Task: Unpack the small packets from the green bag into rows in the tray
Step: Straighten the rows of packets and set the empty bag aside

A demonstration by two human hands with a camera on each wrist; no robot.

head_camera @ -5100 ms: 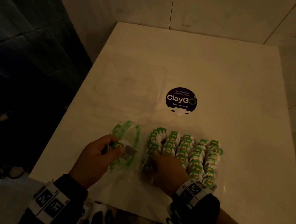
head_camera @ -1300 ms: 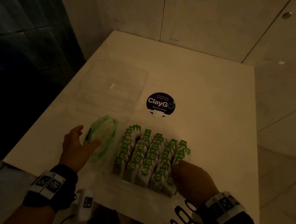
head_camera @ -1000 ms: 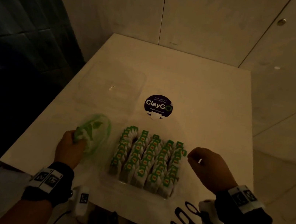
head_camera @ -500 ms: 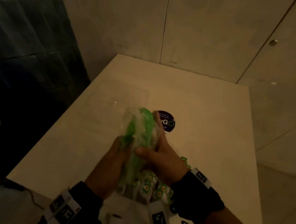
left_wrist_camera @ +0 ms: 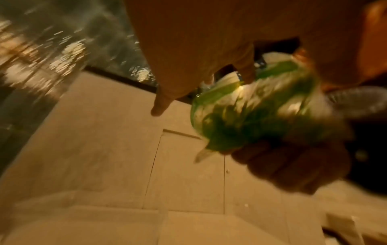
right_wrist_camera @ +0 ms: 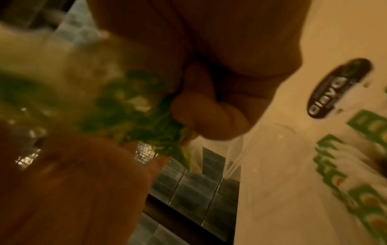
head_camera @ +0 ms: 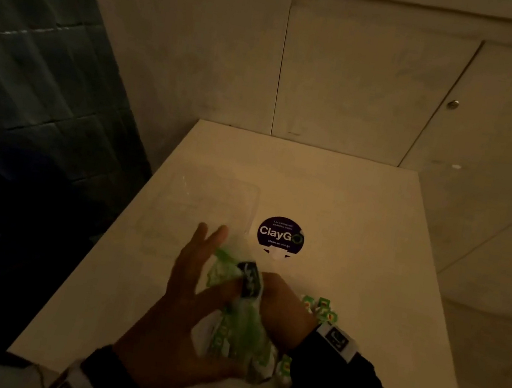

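The crumpled green bag (head_camera: pixel 237 321) is held up between both hands above the table's near edge. My right hand (head_camera: pixel 278 301) grips it from the right with curled fingers (right_wrist_camera: pixel 209 116). My left hand (head_camera: pixel 205 253) lies against the bag's left side with its fingers straight and spread. The bag (left_wrist_camera: pixel 251 112) shows blurred in the left wrist view and again (right_wrist_camera: pixel 136 116) in the right wrist view. Rows of green-and-white packets (head_camera: pixel 322 306) stand below my right wrist, more of them (right_wrist_camera: pixel 356 199) in the right wrist view. Their tray is mostly hidden under my hands.
A clear plastic lid (head_camera: pixel 205 209) lies on the white table (head_camera: pixel 346 208) beyond my left hand. A round dark ClayGo sticker (head_camera: pixel 280 234) sits mid-table. Walls close the far side; the table drops off to a dark floor on the left.
One second ago the bag lay beside the tray under my left hand. Both hands have since lifted and crumpled it over the tray. My left fingers have now straightened.
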